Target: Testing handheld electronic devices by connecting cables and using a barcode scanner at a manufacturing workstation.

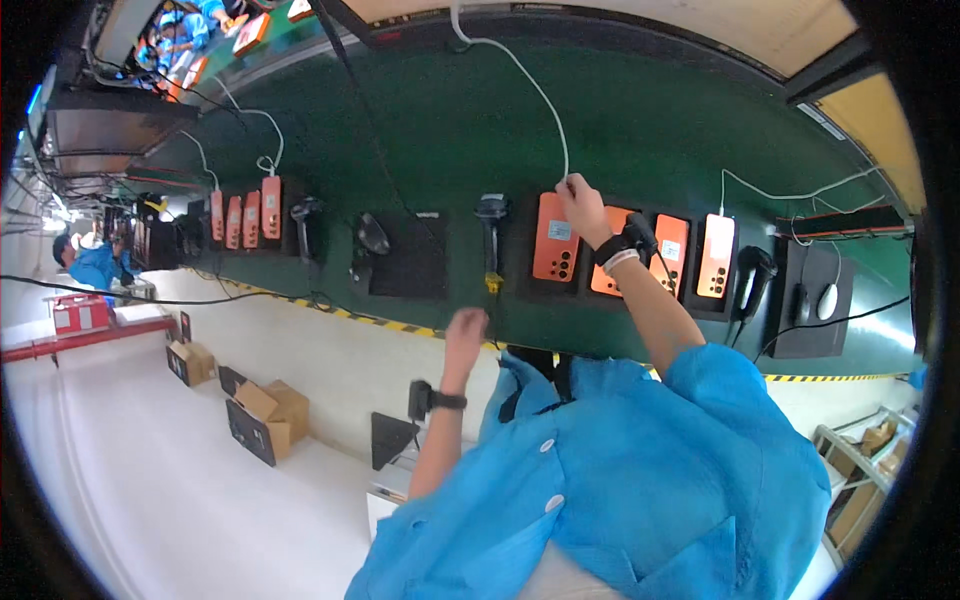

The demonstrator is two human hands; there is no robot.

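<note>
My right hand is at the top end of an orange phone, its fingers closed on the end of a white cable. The phone lies back up, with a pale label and dark camera rings. Whether the plug sits in the phone is hidden by my fingers. Beside it lie a second orange phone, partly under my wrist, a third orange phone and a fourth orange phone with a cable at its top. My left hand, blurred, hovers by the bench's front edge, nearest a handheld scanner.
The green bench has a striped edge. On it are a black mat, a mouse, another scanner and a white mouse. Several orange phones lie further left. Cardboard boxes stand on the floor.
</note>
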